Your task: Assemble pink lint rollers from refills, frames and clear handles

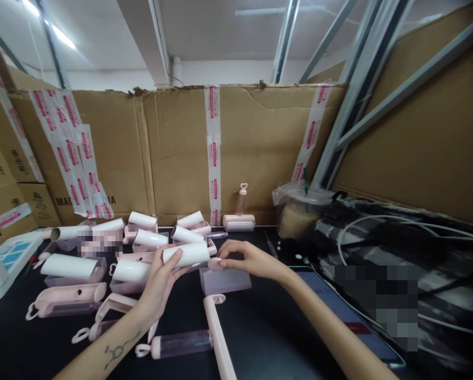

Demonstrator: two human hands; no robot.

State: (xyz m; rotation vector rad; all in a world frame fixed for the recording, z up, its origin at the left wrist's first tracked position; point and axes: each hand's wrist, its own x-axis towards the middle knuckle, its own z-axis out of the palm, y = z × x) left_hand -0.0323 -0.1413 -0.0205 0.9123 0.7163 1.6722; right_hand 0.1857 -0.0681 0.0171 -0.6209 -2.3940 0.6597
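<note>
A white paper roll [189,255] lies across my left hand [162,282], which is closed around its left part. At the roll's right end, my right hand [250,258] pinches a small pale pink end cap [214,263] between thumb and fingers. I cannot tell whether the cap touches the roll. Just below sits a translucent lilac cover [226,282]. Nearer to me lies a pink lint-roller frame [219,338] with a clear purple handle [184,344] ending in a heart-shaped loop. Several more white rolls [70,266] and pink roller parts [72,295] spread out at left.
An assembled pink roller [239,222] stands against the cardboard wall [176,153]. To its right are a drink cup [297,217] and a screwdriver [270,245]. A tablet [339,316] and loose cables [363,219] lie right; a white-and-blue device [10,258] is far left.
</note>
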